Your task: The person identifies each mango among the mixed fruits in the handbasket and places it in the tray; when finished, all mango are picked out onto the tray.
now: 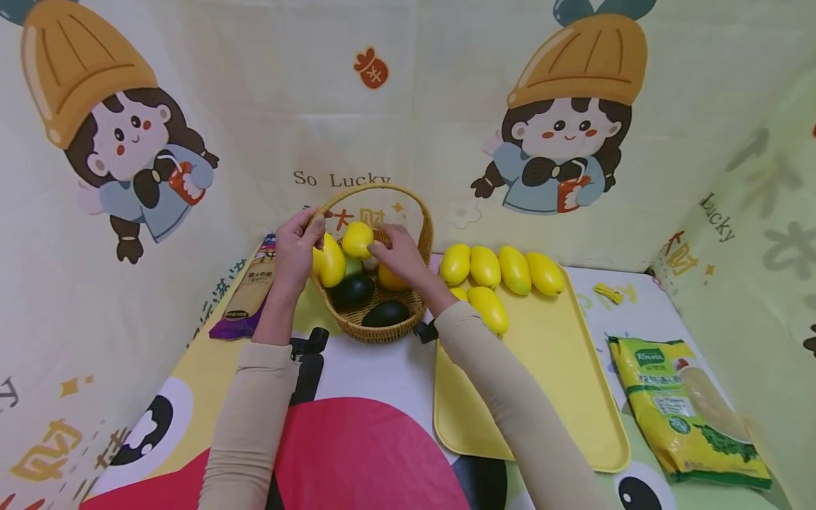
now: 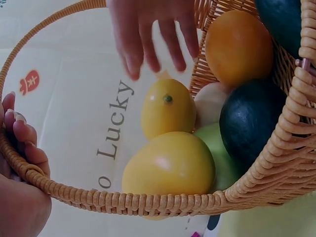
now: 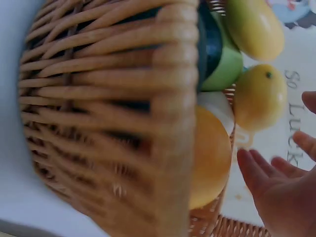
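A basket (image 1: pixel 382 312) is seen on the bench (image 1: pixel 382 368), at 12 o'clock from the person. Its handle is gripped by the left hand (image 1: pixel 296 248); the right hand (image 1: pixel 398 255), fingers loosely spread and grasping nothing, is held over a lemon (image 1: pixel 357 239) on top of the pile. Six lemons are already laid on the tray (image 1: pixel 542 397) at 3 o'clock; at least two are judged left in the basket, among dark fruit and an orange. The top lemon is tilted, its long axis running roughly 11 to 5 o'clock in the left wrist view, stem end up.
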Motion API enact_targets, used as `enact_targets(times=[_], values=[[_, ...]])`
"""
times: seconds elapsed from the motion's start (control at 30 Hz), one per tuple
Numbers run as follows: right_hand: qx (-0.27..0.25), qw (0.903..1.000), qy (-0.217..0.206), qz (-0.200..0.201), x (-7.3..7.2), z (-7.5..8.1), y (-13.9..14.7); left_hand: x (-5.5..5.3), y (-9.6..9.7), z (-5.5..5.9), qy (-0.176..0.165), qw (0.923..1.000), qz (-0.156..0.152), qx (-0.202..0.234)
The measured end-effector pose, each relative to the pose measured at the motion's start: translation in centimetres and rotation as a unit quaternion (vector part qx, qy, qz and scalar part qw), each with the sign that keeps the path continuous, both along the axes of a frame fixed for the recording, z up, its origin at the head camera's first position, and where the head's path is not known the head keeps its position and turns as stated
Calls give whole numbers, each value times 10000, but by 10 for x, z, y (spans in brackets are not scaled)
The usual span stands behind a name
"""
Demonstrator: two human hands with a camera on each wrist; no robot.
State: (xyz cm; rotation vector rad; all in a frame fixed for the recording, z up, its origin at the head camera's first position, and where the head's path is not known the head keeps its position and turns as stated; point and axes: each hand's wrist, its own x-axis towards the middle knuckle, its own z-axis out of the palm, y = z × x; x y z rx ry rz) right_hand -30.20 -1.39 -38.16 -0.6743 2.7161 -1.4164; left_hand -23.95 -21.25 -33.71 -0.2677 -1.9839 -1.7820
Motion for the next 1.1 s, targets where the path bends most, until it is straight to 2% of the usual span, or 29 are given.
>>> enact_targets(times=[0.13, 0.3, 0.5, 0.7, 0.93, 1.1], values=[[858, 9952, 457, -46, -2, 2, -15, -1, 1, 0, 45, 10000, 21, -11], [1363, 9886, 644, 16, -6, -4, -25, 2, 4, 7, 29, 10000, -83, 14], [1056, 9931, 505, 54, -6, -14, -33, 15, 11, 20, 47, 9999, -147, -45], [599, 9959, 603, -319, -4, -18, -42, 17, 9, 19, 11, 10000, -41, -22], [427, 9944, 388, -883, -3, -24, -44, 1, 2, 1, 12, 10000, -39, 6], [491, 9943, 455, -827, 1, -24, -44, -3, 0, -4, 115, 9999, 46, -33]])
